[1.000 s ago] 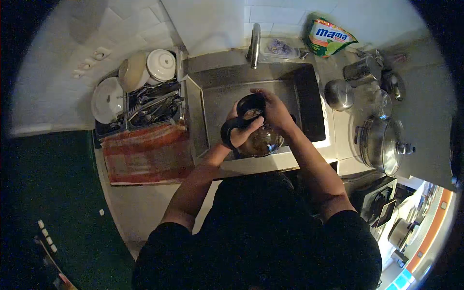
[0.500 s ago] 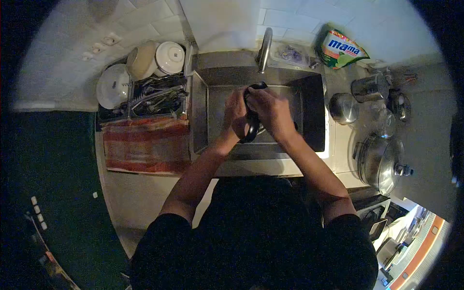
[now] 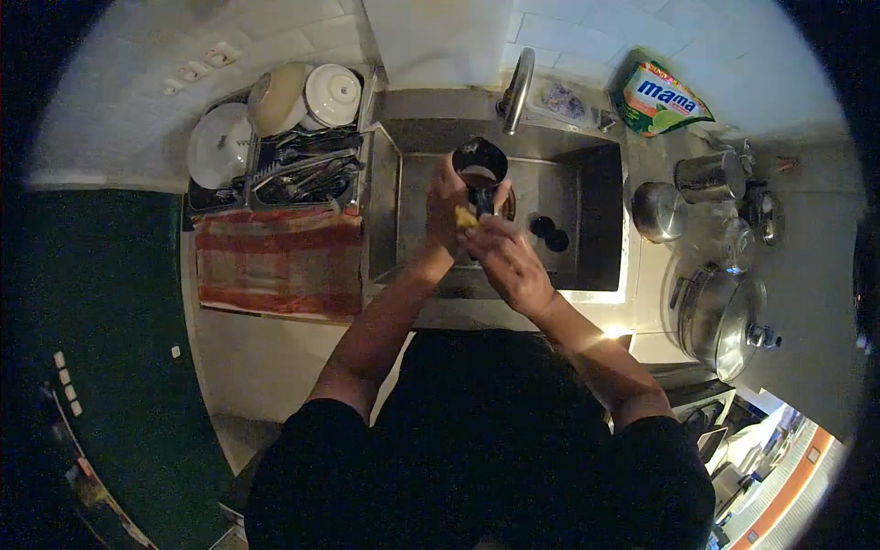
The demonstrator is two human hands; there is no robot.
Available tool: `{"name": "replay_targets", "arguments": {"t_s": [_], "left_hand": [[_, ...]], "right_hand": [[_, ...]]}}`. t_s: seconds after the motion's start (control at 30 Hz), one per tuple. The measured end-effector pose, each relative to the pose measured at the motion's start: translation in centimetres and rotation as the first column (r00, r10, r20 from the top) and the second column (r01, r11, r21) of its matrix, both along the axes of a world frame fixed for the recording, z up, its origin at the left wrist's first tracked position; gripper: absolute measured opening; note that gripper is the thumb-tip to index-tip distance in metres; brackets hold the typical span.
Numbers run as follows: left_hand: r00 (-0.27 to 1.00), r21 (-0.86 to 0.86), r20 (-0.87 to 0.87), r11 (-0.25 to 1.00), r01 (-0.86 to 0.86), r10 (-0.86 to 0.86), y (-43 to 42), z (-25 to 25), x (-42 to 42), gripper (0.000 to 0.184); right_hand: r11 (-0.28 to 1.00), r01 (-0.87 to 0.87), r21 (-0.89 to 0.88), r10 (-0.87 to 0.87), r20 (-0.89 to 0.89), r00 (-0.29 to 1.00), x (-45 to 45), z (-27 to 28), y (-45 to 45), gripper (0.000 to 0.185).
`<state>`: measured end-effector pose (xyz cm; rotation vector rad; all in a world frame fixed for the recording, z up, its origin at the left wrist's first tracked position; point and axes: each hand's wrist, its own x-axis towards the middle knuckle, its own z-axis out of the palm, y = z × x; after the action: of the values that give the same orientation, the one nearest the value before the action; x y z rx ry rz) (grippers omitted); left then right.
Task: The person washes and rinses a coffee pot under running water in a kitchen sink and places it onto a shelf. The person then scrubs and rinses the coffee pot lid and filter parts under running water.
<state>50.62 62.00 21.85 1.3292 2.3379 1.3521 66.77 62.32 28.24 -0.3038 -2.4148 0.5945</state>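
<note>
Over the steel sink, my left hand is closed round the side of a glass pot with a black rim. The pot is tilted, its round opening facing up and away from me. My right hand pinches a small yellow sponge against the pot's near side, by its black handle. The handle is partly covered by my fingers. Two small dark round pieces lie on the sink floor to the right of the pot.
A curved faucet rises behind the sink. At the left are a dish rack with bowls and cutlery, and a red striped cloth. On the right stand a green soap pouch, metal cups and a lidded pot.
The pot has been turned so its opening faces away from me. My right hand has moved lower and toward me, and the yellow sponge now shows in it. The camera view has shifted slightly.
</note>
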Motion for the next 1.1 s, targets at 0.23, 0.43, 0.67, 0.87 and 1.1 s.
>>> {"name": "replay_targets", "arguments": {"t_s": [0.23,0.43,0.67,0.87,1.1], "left_hand": [[0.928,0.053,0.345,0.990,0.133,-0.143,1.9,-6.5,-2.6,0.067],[0.882,0.099,0.462,0.994,0.054,-0.094,0.5,-8.4,-3.1,0.058],[0.883,0.032,0.447,0.989,0.145,-0.144,-0.9,-6.8,-1.9,0.050],[0.859,-0.123,0.512,0.988,0.088,-0.013,-1.8,-3.7,-1.1,0.057],[0.844,-0.012,0.536,1.000,-0.027,0.029,-1.1,-3.0,0.3,0.048]], "right_hand": [[0.997,-0.038,-0.071,0.041,0.039,0.998,2.8,-3.2,0.4,0.047],[0.905,0.355,-0.236,-0.389,-0.115,0.914,1.5,-3.3,7.4,0.033],[0.752,0.647,-0.126,-0.659,-0.167,0.734,-1.9,-5.5,24.2,0.014],[0.553,0.795,-0.250,-0.767,0.220,0.603,-5.1,-9.8,21.2,0.029],[0.474,0.697,-0.539,-0.684,0.273,0.676,-7.2,-15.8,22.2,0.035]]}}
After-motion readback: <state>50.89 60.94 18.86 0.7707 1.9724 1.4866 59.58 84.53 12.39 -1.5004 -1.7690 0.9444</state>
